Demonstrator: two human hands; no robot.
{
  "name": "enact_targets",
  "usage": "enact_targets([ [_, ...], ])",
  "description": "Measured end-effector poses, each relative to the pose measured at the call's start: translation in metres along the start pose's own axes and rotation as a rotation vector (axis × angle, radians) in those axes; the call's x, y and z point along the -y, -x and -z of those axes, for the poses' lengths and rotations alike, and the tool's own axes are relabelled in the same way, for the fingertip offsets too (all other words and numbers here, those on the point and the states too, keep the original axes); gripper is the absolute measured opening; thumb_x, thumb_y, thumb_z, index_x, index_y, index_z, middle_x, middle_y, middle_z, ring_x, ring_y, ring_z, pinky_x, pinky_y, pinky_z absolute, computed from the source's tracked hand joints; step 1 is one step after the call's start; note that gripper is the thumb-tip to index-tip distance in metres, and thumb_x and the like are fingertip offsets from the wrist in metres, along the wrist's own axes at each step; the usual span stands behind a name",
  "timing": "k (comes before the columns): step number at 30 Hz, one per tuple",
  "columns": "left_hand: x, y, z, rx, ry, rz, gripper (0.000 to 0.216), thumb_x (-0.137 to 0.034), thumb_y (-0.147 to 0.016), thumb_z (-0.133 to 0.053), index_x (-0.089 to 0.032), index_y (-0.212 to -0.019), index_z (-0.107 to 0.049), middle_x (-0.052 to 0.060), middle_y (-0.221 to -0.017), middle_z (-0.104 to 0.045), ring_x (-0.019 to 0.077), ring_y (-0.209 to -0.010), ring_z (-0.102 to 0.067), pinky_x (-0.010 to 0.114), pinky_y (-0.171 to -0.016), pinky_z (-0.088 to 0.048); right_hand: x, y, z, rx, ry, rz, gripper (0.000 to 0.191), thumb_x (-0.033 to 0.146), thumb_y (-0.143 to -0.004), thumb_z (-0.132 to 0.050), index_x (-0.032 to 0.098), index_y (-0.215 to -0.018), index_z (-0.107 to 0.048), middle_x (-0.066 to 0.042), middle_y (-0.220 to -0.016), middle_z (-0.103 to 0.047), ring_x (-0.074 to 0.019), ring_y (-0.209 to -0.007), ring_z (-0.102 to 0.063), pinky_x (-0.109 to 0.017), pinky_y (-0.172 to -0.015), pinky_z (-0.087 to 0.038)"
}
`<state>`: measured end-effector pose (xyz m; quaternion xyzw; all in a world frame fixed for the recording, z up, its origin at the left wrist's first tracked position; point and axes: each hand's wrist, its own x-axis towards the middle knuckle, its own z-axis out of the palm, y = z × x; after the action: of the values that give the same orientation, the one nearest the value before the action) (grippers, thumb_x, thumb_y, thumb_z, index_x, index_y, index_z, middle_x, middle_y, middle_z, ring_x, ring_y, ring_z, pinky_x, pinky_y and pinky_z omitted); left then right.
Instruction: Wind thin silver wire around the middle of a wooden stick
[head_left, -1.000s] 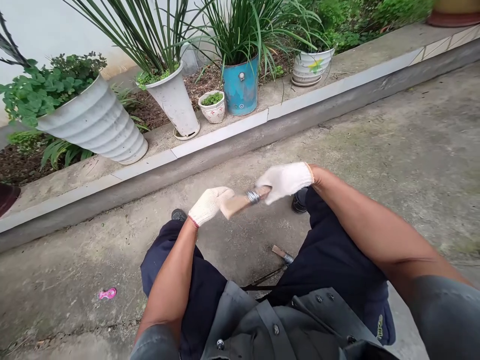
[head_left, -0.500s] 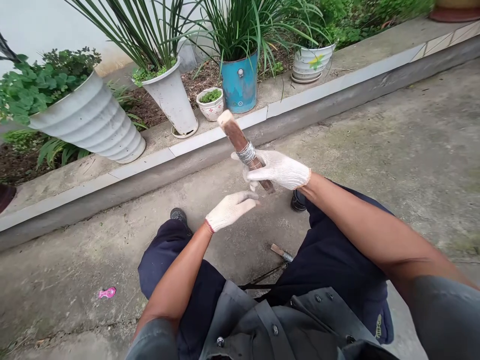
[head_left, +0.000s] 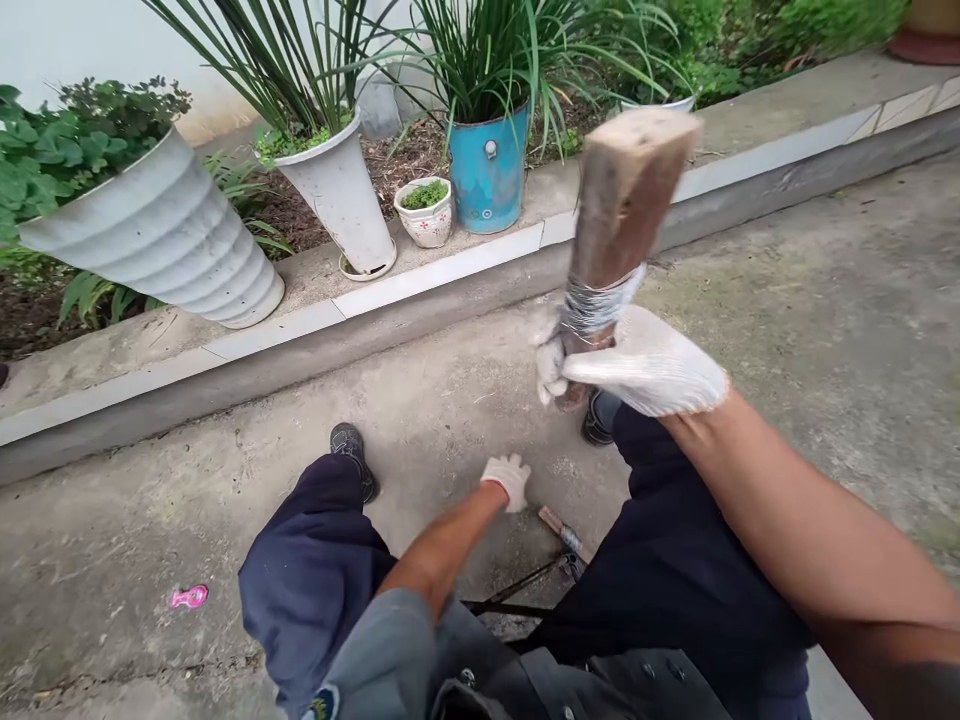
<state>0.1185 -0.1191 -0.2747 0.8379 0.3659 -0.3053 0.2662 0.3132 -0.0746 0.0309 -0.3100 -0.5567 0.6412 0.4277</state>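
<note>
My right hand (head_left: 649,365), in a white knitted glove, grips a short wooden block (head_left: 634,215) near its lower end. Silvery wire (head_left: 598,303) is wound around the block just above the fingers. The block stands nearly upright, its pale cut end toward me. Lower down, between my legs, my gloved left hand (head_left: 508,480) reaches out empty, fingers apart. Close by on its right, a second piece of wood (head_left: 551,520) wrapped with wire lies on the ground, partly hidden by my right leg.
Thin dark bars (head_left: 517,588) show beneath me. A pink object (head_left: 189,597) lies on the concrete at left. Ahead runs a low tiled ledge (head_left: 435,290) bearing a ribbed white pot (head_left: 172,235), a tall white pot (head_left: 341,200), a small pot (head_left: 426,222) and a blue bucket (head_left: 489,175).
My left hand has moved away from the block, down toward the ground. My right hand has raised the block closer to me and to the right, tipping it more upright.
</note>
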Motion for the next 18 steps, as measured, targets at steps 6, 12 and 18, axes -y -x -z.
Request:
enact_targets([
  [6,-0.045,-0.044,-0.059,0.066,-0.073,-0.100,0.086,-0.020,-0.069,-0.084,-0.023,-0.152,-0.061,0.023,-0.158,-0.053,0.0429,-0.141,-0.055,0.065,-0.113,-0.045,0.014,0.013,0.019,-0.044,-0.066,0.173,0.036,0.034,-0.090,-0.083,0.028,-0.124,-0.073,-0.006,-0.086,-0.070,-0.0264,-0.078,-0.073,-0.040,-0.063,-0.061],
  [12,-0.037,-0.045,-0.074,0.064,-0.071,-0.111,0.048,-0.006,-0.073,-0.076,-0.013,-0.120,-0.078,0.023,-0.119,-0.075,0.0386,-0.116,-0.072,0.054,-0.099,-0.056,0.023,0.009,0.018,-0.140,0.017,0.243,0.035,0.037,-0.088,-0.085,0.032,-0.122,-0.078,-0.006,-0.083,-0.070,-0.0235,-0.071,-0.069,-0.041,-0.063,-0.061],
  [18,0.071,-0.018,-0.034,-0.016,-0.004,0.096,0.034,-0.013,-0.100,-0.051,-0.015,-0.126,-0.073,0.018,-0.114,-0.078,0.0311,-0.111,-0.075,0.044,-0.098,-0.057,0.024,0.008,0.018,-0.288,0.144,0.195,0.033,0.044,-0.076,-0.095,0.023,-0.097,-0.081,-0.008,-0.081,-0.071,-0.0239,-0.071,-0.069,-0.039,-0.064,-0.061],
])
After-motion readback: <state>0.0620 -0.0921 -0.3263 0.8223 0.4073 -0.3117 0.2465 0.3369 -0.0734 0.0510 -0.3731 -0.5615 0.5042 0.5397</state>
